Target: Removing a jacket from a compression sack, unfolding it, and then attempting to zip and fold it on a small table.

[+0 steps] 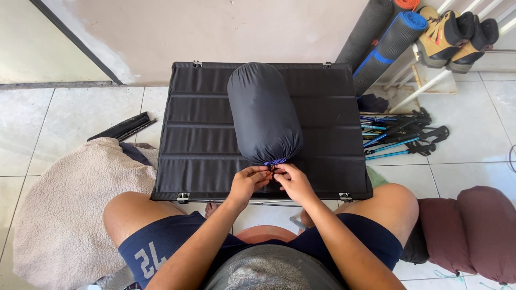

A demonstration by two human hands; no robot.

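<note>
A dark grey stuffed sack (264, 111), long and rounded, lies on a black folding table (199, 145), its gathered mouth toward me. A purple drawstring (275, 161) puckers that mouth. My left hand (248, 180) and my right hand (292, 180) meet at the near end of the sack, fingertips pinched on the drawstring and a small cord lock between them. The lock itself is mostly hidden by my fingers.
A beige fleece blanket (70, 209) lies on the tiled floor at left, a maroon stuffed bag (473, 231) at right. Trekking poles (400, 137) lie right of the table. Rolled mats (384, 37) and hiking boots (457, 32) stand at the back right.
</note>
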